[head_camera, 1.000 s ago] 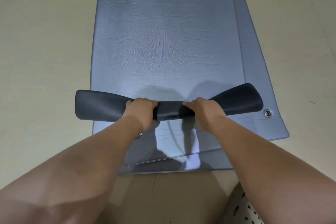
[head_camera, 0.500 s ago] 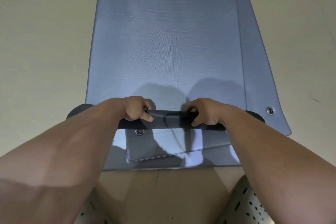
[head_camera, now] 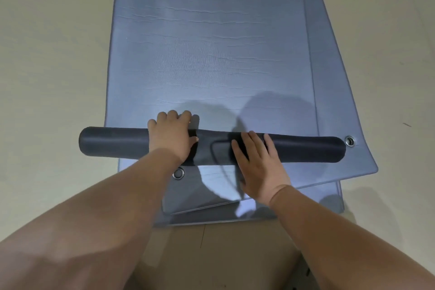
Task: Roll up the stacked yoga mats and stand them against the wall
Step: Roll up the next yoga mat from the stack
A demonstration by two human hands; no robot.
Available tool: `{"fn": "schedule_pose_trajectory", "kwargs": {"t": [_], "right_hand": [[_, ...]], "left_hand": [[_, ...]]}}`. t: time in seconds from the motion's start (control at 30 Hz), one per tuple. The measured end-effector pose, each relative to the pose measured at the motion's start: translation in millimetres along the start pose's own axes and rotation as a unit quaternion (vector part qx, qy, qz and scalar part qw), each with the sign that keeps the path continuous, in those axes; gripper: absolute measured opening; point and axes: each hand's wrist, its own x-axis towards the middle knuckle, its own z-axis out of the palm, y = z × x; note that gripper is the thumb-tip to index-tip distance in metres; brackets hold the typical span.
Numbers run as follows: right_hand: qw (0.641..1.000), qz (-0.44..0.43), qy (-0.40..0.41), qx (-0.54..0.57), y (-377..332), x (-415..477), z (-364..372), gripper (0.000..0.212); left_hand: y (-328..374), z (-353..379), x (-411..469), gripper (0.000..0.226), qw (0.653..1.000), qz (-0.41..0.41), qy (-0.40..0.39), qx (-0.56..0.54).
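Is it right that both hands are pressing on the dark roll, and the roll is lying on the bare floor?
Not quite. Both the left hand and the right hand do press on the dark roll, but the head view shows the roll lying across the stacked blue mats, not on the bare floor. Only its left end pokes past the mats' edge.

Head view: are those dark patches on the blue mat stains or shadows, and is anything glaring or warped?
Head view: the dark patches on the flat blue-grey foam mat are soft shadows, lying just beyond the left hand and right hand on the dark rolled mat tube; pale sheen washes the mat's middle; wide-angle distortion bows the mat edges and enlarges the forearms.
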Motion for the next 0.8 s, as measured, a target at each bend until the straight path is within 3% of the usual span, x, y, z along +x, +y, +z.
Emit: {"fn": "schedule_pose_trajectory", "kwargs": {"t": [0.13,0.2,0.33,0.5,0.63,0.8], "right_hand": [[0.993,-0.002,-0.085,-0.077,-2,15,0,0.083],[0.992,0.006,-0.102,-0.077,-4,23,-4,0.077],[0.988,0.016,-0.135,-0.074,-4,33,-12,0.075],[0.995,0.04,-0.092,-0.027,2,31,-12,0.075],[0.996,0.077,0.033,0.042,4,24,-8,0.063],[0.989,0.083,-0.103,0.063,14,42,-27,0.066]], "left_hand": [[3,16,-23,0.037,0.985,0.12,0.118,0.043],[2,24,-36,0.042,0.977,0.166,0.133,0.033],[-2,28,-45,0.072,0.98,0.178,0.066,0.065],[-4,19,-27,0.059,0.982,0.182,0.014,0.057],[-2,9,-14,0.051,0.983,0.174,-0.037,0.048],[1,-25,19,0.053,0.979,0.151,-0.132,0.019]]}}
